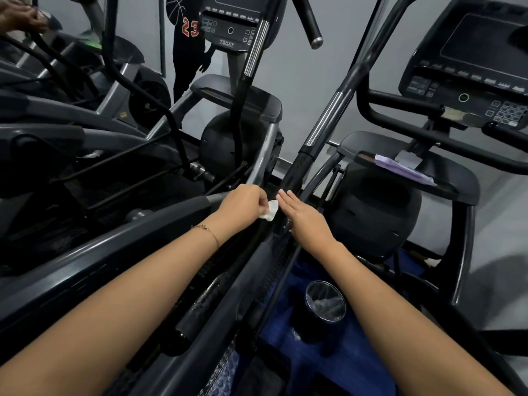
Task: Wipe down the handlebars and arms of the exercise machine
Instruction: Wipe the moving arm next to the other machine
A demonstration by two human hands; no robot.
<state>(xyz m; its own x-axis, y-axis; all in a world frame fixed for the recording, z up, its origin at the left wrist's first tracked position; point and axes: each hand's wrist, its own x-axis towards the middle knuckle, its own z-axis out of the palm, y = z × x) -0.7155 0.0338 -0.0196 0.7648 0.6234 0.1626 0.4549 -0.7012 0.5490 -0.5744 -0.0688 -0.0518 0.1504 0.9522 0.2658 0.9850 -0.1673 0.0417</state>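
- My left hand [243, 205] pinches a small crumpled white wipe [271, 210], just beside the black tubular machine arm [297, 171], low down.
- My right hand [303, 218] lies flat, fingers straight together, touching that arm.
- Below, a blue floor [357, 361] carries a dark metal cup [300, 324]; a grey wall [314, 81] stands behind.

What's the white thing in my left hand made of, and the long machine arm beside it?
White wipe: thin, crumpled, likely paper tissue or disposable cloth. Machine arm: matte black lower part, perhaps rubber or plastic; shiny silver band higher up looks like polished metal.
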